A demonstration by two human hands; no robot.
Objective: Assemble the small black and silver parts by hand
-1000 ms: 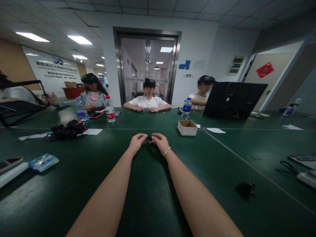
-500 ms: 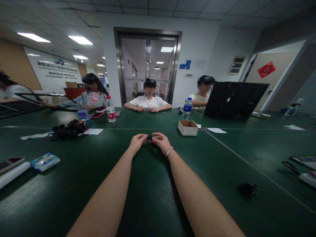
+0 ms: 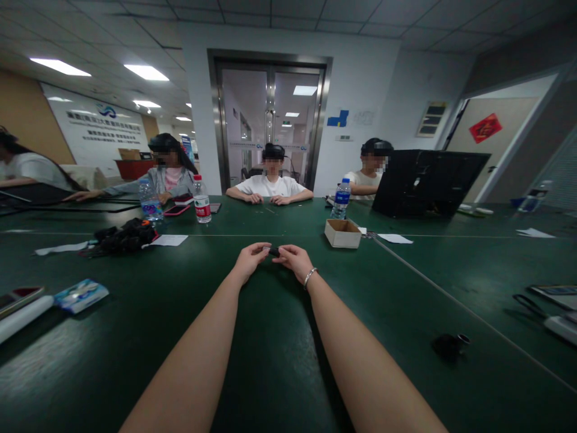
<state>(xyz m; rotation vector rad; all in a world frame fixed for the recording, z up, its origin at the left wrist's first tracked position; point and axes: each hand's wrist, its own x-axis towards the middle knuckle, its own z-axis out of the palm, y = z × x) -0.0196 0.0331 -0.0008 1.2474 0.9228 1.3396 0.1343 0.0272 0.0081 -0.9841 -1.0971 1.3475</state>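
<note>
Just above the green table point(image 3: 274, 337), both my arms are stretched forward and my hands meet around a small dark object point(image 3: 274, 251). Its kind is too small to make out. My left hand point(image 3: 250, 262) pinches its left end, where a thin light-coloured part shows at the fingertips. With thumb and fingers, my right hand point(image 3: 294, 262) grips the right end; a silver bracelet point(image 3: 310, 276) circles that wrist. Parts of the object are hidden by my fingers. An open cardboard box point(image 3: 342, 234) stands beyond my right hand.
Left lie a black cable bundle point(image 3: 124, 238), a blue-white packet point(image 3: 81, 296) and a phone point(image 3: 20, 299). Bottles, including a red-labelled bottle point(image 3: 202, 201), stand farther back. A black metal-ended item point(image 3: 451, 346) lies right. A large black monitor point(image 3: 428, 183) and several seated people are across the table.
The small object has tilted slightly, and its light-coloured part now shows by my left fingertips. At the far left, a co-worker's thin dark frame or panel has been lowered toward the table.
</note>
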